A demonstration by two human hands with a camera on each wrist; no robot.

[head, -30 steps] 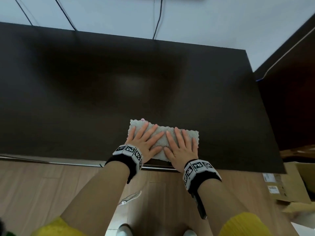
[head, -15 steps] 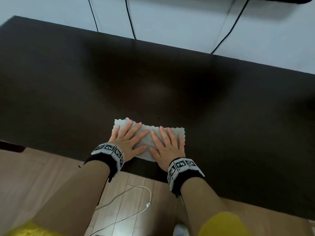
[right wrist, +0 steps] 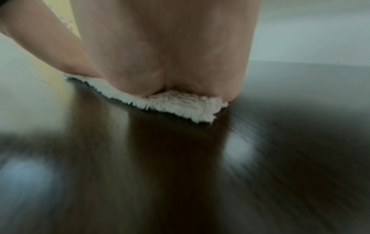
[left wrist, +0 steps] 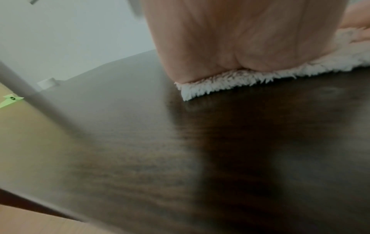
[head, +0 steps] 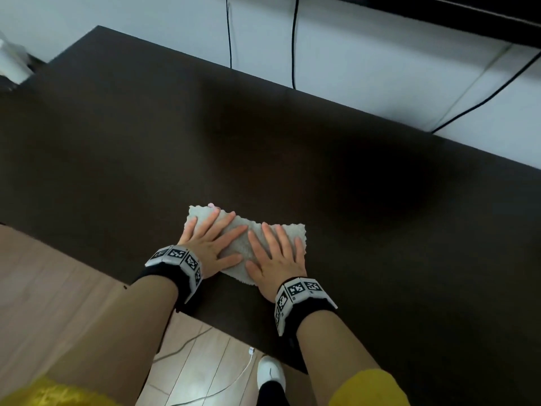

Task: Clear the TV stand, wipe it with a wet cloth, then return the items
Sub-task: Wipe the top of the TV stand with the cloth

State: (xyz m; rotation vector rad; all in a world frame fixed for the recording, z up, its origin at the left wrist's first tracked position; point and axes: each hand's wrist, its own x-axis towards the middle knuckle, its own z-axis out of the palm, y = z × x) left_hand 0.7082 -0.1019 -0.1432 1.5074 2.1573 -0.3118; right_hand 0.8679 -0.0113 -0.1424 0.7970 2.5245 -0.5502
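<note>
Pressing the fluffy white folded cloth (head: 248,241) flat on the dark wooden TV stand top (head: 322,159), near its front edge; left hand (head: 209,247) and right hand (head: 276,259) lying side by side with fingers straight, along its long axis.

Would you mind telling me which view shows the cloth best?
The head view: the cloth lies flat on the stand under both hands, its outline visible. Each wrist view shows only a fluffy edge under the palm.

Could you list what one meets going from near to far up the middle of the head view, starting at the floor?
White shoe on the wooden floor → near edge of the TV stand → cloth under the left hand and right hand → bare dark top → wall with hanging cables.
</note>
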